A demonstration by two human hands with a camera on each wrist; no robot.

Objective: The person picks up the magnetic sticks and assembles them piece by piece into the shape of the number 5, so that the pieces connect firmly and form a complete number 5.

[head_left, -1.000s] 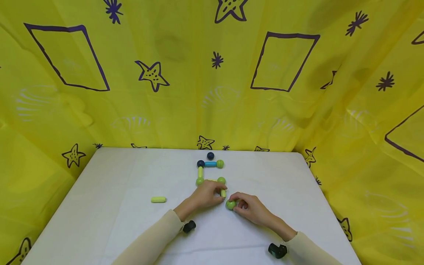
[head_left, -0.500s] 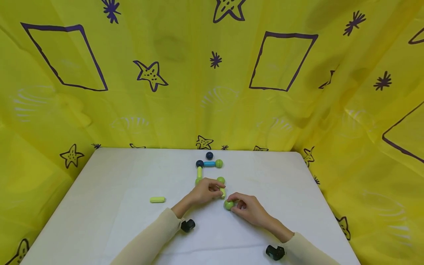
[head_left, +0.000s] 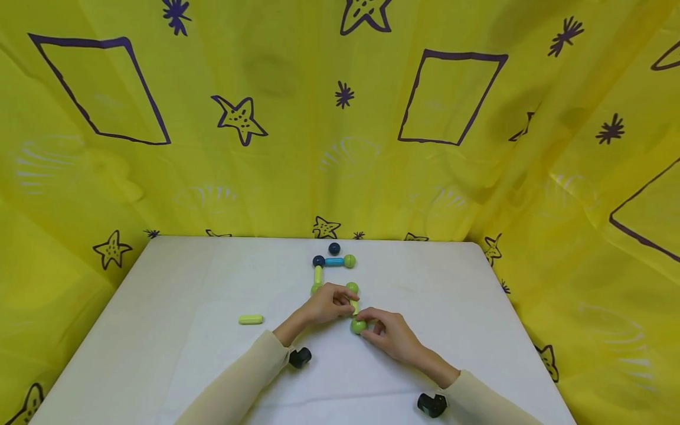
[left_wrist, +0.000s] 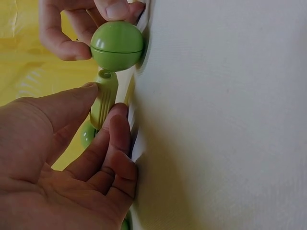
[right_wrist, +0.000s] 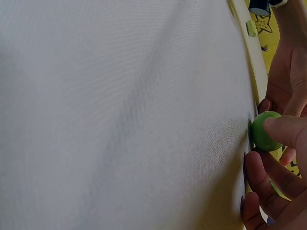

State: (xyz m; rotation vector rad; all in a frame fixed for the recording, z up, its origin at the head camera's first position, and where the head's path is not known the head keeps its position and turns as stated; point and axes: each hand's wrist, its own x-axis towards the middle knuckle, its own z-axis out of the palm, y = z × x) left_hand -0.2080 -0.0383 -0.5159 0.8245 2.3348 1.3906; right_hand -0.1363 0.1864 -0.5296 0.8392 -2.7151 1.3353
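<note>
My left hand (head_left: 328, 304) pinches a yellow-green magnetic rod (left_wrist: 104, 98) between thumb and fingers. The rod's far end meets a green ball (head_left: 352, 288). In my right hand (head_left: 393, 337) a larger-looking green ball (left_wrist: 117, 45) is pinched, right at the rod's near end; whether they touch I cannot tell. Behind the hands, a dark blue ball (head_left: 319, 261) joins a blue rod (head_left: 334, 262) ending in another green ball (head_left: 349, 261). A yellow-green rod (head_left: 318, 275) runs from the dark ball toward a green ball (head_left: 316, 288), partly hidden by my left hand.
A loose yellow-green rod (head_left: 251, 319) lies left of my left hand. One loose dark blue ball (head_left: 334, 248) sits near the back edge of the white table (head_left: 451, 295). A yellow patterned curtain (head_left: 297, 177) stands around the table's back and sides.
My right hand has moved left with the green ball, bringing it up to the end of the rod in my left hand. The left hand keeps its pinch on the rod.
</note>
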